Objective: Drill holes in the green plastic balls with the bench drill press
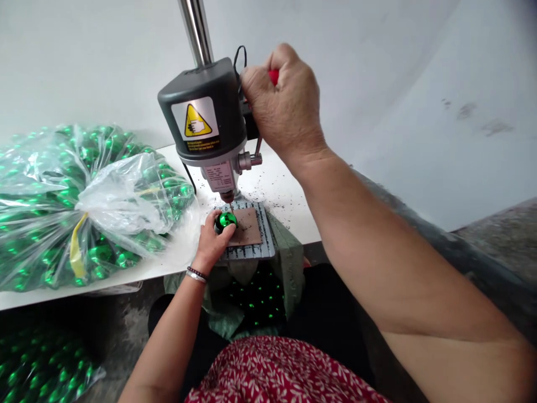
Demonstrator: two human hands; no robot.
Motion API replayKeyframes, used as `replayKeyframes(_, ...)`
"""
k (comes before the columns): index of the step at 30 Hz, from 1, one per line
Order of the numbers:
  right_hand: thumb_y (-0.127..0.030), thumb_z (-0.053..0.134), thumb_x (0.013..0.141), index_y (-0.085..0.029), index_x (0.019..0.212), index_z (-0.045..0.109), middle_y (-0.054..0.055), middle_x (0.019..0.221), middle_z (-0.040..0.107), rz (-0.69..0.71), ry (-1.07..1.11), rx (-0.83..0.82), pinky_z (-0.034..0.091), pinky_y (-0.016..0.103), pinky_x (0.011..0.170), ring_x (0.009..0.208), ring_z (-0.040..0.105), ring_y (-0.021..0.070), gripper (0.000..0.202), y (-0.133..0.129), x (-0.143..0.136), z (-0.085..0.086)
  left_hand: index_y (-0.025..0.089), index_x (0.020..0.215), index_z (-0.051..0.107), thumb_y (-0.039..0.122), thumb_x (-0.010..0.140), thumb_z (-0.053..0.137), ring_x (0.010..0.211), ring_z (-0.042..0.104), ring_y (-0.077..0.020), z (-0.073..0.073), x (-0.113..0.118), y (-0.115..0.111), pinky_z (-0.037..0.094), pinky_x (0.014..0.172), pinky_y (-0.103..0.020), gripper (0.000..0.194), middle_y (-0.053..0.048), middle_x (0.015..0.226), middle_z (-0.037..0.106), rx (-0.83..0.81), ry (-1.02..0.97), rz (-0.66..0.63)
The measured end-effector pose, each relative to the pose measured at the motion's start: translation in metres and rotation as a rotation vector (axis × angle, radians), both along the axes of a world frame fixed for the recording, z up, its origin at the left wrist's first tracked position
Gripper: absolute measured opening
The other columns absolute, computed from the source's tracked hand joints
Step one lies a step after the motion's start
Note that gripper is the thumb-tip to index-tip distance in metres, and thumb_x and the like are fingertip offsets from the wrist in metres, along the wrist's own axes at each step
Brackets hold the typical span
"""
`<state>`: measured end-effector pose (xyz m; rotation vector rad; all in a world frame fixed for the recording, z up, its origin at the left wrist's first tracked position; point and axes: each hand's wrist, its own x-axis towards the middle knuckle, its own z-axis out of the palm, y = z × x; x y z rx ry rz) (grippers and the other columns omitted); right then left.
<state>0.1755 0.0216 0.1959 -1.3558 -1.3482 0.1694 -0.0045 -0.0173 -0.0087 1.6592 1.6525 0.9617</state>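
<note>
**Left hand grips a green ball under the drill press while the right hand grips its handle**

A pale wall rises behind the drill press, which stands on a white table. To the left of the drill press, a large clear bag full of shiny green balls lies on the table, gathered at the top, with a yellow tie hanging from it. Below and to the left of the drill press, under table level, is another bag of green balls. An open green sack hangs at the table edge in front of the drill press, with more green balls inside.

The right hand is closed around the red handle on the right side of the drill press. At its foot, a brown board lies on the grey metal base. The left hand, with bracelets at the wrist, grips the green ball between thumb and fingers, over the left part of the board, directly below the drill press head. A warning sticker is on the front of that head. The thin drill bit points down at the ball; whether they touch cannot be told. Dark shavings are scattered around the base.
</note>
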Motion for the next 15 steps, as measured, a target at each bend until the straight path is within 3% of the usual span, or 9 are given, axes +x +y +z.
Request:
replayKeyframes(4,-0.034,0.051,0.094,-0.02,0.069,0.024,-0.006,0.066,0.031,0.022,0.028,0.014,0.023,0.023,0.067,0.066,0.023,0.0069,0.04,-0.001,-0.002,0.0,0.02,0.124,0.063,0.036,0.077,0.071,0.118,0.06,-0.0281,0.005,-0.009,-0.002,0.04,0.11,-0.045,0.05,-0.008,0.123,0.069,-0.046,0.065,-0.075)
replayKeyframes(8,-0.031,0.051,0.094,-0.02,0.069,0.024,-0.006,0.066,0.03,0.037,0.057,0.032,0.024,0.022,0.066,0.067,0.024,0.0066,0.038,-0.001,-0.002,-0.001,0.018,0.123,0.064,0.043,0.081,0.065,0.117,0.062,-0.0269,0.001,-0.013,0.0,0.043,0.107,-0.041,0.05,-0.009,0.121,0.07,-0.035,-0.027,-0.068)
replayKeyframes(15,-0.031,0.052,0.094,-0.02,0.069,0.024,-0.006,0.065,0.028,0.031,0.06,0.043,0.025,0.021,0.066,0.066,0.023,0.006,0.039,0.001,-0.002,-0.002,0.017,0.112,0.064,0.044,0.077,0.068,0.093,0.065,-0.0183,-0.004,-0.01,0.009,0.051,0.087,-0.03,0.044,-0.004,0.099,0.071,-0.019,-0.127,-0.115)
